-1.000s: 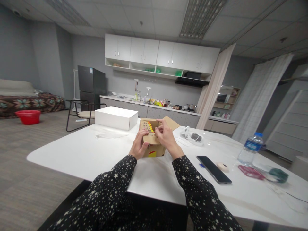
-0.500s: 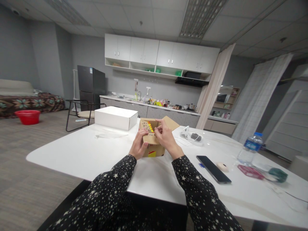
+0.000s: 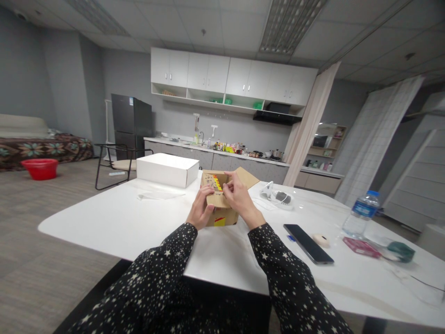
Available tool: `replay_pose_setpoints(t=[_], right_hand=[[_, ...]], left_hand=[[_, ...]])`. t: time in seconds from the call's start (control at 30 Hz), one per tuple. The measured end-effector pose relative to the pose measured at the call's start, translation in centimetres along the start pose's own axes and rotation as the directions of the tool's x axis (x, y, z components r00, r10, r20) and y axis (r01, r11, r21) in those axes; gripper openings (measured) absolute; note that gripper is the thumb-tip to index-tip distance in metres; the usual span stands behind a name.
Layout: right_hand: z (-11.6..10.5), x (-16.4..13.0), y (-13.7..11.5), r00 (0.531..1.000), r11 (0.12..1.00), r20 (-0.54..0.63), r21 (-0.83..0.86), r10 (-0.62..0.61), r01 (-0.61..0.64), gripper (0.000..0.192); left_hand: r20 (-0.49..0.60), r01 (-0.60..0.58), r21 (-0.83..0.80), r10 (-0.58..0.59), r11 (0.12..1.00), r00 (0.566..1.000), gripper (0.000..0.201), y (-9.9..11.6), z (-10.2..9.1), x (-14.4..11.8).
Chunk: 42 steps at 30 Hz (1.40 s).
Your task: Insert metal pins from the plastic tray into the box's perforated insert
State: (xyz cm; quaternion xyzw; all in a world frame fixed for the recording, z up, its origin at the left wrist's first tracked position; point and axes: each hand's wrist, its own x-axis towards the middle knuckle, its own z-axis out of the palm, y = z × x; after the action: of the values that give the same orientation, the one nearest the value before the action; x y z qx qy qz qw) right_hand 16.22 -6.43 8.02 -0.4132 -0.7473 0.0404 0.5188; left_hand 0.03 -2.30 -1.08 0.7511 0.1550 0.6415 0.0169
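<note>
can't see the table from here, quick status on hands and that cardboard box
Left hand gripping the cardboard box at its near left side. Right hand pinching the near flap. Box flaps open. White box behind, apart.

A big white table [image 3: 114,222] fills the room's middle. On the table, at the far left, sits a white box [image 3: 167,170]. On its right side lies a black phone [image 3: 308,244], and just beside the phone is a small roll of tape [image 3: 321,240]. Farther right on the table stands a water bottle [image 3: 360,213], with a pink packet [image 3: 362,247] near it. Behind the table, a black chair [image 3: 120,162] and a red tub [image 3: 40,168] sit on the floor.
</note>
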Motion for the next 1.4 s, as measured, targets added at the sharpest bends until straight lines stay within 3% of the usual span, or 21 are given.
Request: replay_pose_setpoints(t=[0.57,0.83,1.13,1.4], right_hand=[[-0.20,0.12,0.12,0.999,0.999,0.000,0.001,0.050,-0.050,0.034],[-0.15,0.11,-0.27,0.999,0.999,0.048,-0.035,-0.005,0.006,0.035],[-0.29,0.40,0.56,0.995,0.996,0.053,-0.014,0.086,-0.085,0.037],[-0.31,0.30,-0.08,0.996,0.999,0.090,-0.039,0.006,-0.003,0.036]], left_hand=[[-0.005,-0.017,-0.024,0.017,1.000,1.000,0.053,-0.13,0.06,-0.05],[-0.015,-0.015,-0.027,0.015,1.000,1.000,0.052,-0.10,0.10,-0.08],[-0.018,-0.029,-0.025,0.028,0.999,0.999,0.052,-0.19,0.06,-0.12],[-0.020,-0.026,-0.021,0.026,0.999,0.999,0.052,-0.11,0.09,-0.07]])
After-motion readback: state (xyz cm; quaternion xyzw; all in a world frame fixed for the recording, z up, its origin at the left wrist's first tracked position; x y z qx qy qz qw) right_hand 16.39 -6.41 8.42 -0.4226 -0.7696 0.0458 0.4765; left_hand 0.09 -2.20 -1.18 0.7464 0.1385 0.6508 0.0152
